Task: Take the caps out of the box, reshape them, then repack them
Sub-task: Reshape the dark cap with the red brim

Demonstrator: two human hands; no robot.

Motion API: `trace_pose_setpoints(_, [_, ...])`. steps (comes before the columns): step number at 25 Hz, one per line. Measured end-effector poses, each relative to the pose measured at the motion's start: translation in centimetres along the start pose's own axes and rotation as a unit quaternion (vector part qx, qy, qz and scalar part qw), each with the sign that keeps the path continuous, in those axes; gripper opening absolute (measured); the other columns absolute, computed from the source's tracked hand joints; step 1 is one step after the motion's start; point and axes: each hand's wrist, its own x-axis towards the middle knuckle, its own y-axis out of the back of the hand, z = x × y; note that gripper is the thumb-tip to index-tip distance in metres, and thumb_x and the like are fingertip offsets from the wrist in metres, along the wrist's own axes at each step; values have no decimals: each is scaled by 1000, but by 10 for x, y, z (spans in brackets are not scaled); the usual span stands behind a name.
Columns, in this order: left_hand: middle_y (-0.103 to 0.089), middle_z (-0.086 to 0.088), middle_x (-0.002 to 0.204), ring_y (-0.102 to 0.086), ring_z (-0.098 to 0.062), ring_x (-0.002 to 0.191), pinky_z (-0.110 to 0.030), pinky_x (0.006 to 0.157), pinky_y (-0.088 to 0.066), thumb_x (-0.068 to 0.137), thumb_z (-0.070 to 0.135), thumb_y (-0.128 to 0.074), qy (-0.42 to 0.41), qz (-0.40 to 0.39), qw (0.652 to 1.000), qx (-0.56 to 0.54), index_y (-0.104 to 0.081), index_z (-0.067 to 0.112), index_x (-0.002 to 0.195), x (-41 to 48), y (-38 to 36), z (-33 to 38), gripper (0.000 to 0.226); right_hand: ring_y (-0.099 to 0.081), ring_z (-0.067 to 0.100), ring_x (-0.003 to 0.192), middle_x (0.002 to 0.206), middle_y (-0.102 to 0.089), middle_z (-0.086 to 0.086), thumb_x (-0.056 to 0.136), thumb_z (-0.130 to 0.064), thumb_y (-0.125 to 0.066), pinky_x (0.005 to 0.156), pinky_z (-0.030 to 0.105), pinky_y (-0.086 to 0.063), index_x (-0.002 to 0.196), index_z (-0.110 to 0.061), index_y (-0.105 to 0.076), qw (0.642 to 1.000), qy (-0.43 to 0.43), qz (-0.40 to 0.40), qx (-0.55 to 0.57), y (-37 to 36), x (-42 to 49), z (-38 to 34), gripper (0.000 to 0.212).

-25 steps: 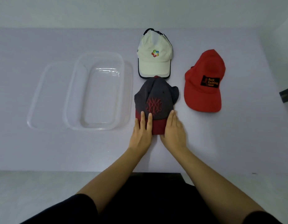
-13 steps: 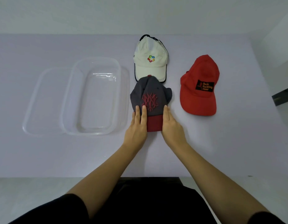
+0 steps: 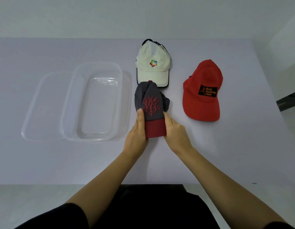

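Hands squeezing grey cap (image 3: 150, 103) brim edges, box (image 3: 95, 103) left

The near edges of the dark-red brim of the grey cap with red embroidery (image 3: 151, 103) lie under the left hand (image 3: 136, 135) and right hand (image 3: 175, 133), so each grip's fingertips underneath cannot be seen. At 12 o'clock, the grey crown covers part of the cream cap's (image 3: 152, 66) brim. Both black sleeves run off the bottom edge. At 3 o'clock a dark object (image 3: 289, 102) is cut by the frame, unidentifiable.
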Motion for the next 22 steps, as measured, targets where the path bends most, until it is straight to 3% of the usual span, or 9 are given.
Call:
trace_pose_setpoints(2, [-22,-18,155,-59,-40,101,-37,72,-47,89,2,-48,10,4,999,-36,9,16,147,1,4,0,82,-66,43,78,103,-66,28,84,2,-59,71,45,-55,135,5,-42,999,2,3,46,4,1,-6,54])
trace_pose_setpoints(6, [-40,-16,146,-58,-36,107,-37,79,-46,89,3,-49,11,17,997,-68,-2,10,150,6,14,3,77,-65,42,86,107,-65,26,84,0,-58,77,46,-55,138,1,-39,996,0,-1,90,12,6,-6,56])
trace_pose_setpoints(8, [-28,-15,153,-50,-36,122,-38,87,-44,91,6,-47,28,29,998,-42,-1,9,149,9,19,5,74,-61,42,103,126,-57,26,80,8,-55,84,49,-53,141,0,-34,997,-15,6,70,13,7,4,65])
trace_pose_setpoints(10, [-19,-13,157,-40,-32,133,-36,97,-40,93,6,-45,15,28,998,-49,2,9,149,10,21,8,73,-45,34,130,146,-39,19,79,10,-49,103,45,-44,146,-6,-23,994,-13,4,108,12,5,11,73])
trace_pose_setpoints(12, [-34,-14,150,-48,-28,126,-24,97,-39,94,5,-43,14,26,993,-118,0,11,149,9,19,12,70,-28,14,141,154,-24,1,83,3,-43,114,30,-30,148,-20,-9,974,-22,-18,226,8,2,4,76])
trace_pose_setpoints(14, [-52,-13,136,-56,-19,107,-12,88,-40,95,2,-39,57,7,975,-214,-5,14,149,8,13,20,65,-24,-4,138,150,-18,-17,86,-3,-40,111,15,-24,144,-28,-2,935,-57,-38,348,1,-3,-12,74])
trace_pose_setpoints(17, [-56,-9,128,-56,-14,107,-2,86,-41,97,2,-37,93,12,954,-283,-11,14,150,7,3,26,60,-26,-10,135,148,-19,-17,88,-5,-40,109,11,-24,143,-26,-1,896,-107,-26,429,-5,-8,-30,71])
trace_pose_setpoints(20, [-58,-7,123,-56,-15,100,-6,79,-41,97,2,-36,89,10,962,-257,-9,17,150,6,9,18,62,-23,4,140,155,-17,-1,87,-9,-44,111,14,-23,147,-19,-3,933,-76,-23,352,8,1,-13,74])
trace_pose_setpoints(22, [-59,-12,126,-57,-20,95,-12,76,-38,94,-1,-38,79,-3,972,-219,-8,17,150,6,15,10,67,-20,18,144,157,-17,9,88,-8,-51,116,28,-23,149,-10,-8,967,-66,-2,247,15,11,6,75])
